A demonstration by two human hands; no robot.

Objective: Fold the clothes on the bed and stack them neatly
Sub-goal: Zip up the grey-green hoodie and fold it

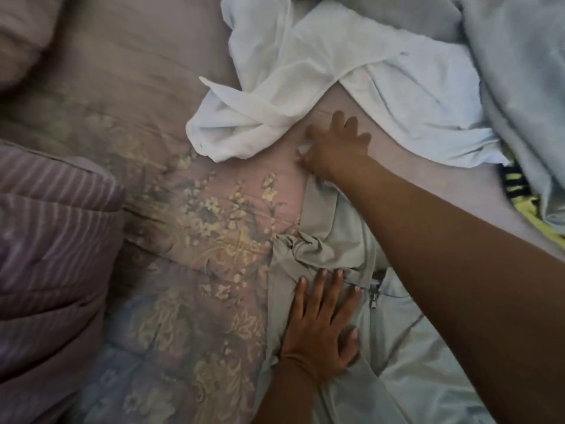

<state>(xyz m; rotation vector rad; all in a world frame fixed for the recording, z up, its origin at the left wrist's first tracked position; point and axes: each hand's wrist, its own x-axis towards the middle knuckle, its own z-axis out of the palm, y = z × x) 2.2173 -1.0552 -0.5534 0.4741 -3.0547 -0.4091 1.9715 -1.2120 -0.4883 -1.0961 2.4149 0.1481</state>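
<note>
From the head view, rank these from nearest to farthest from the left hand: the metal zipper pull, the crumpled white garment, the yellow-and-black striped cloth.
From the left hand, pressing flat on the pale grey-green zippered garment:
1. Metal zipper pull, just right of its fingers.
2. Crumpled white garment, farther up the bed, beside the right hand.
3. Yellow-and-black striped cloth, at the far right edge.

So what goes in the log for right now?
left hand: flat on grey zip garment | right hand: reaching to its far end, grip unclear | white garment: unfolded beyond

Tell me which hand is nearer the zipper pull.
Left. The left hand presses flat on the grey garment just beside the zipper pull; the right hand reaches well beyond it.
</note>
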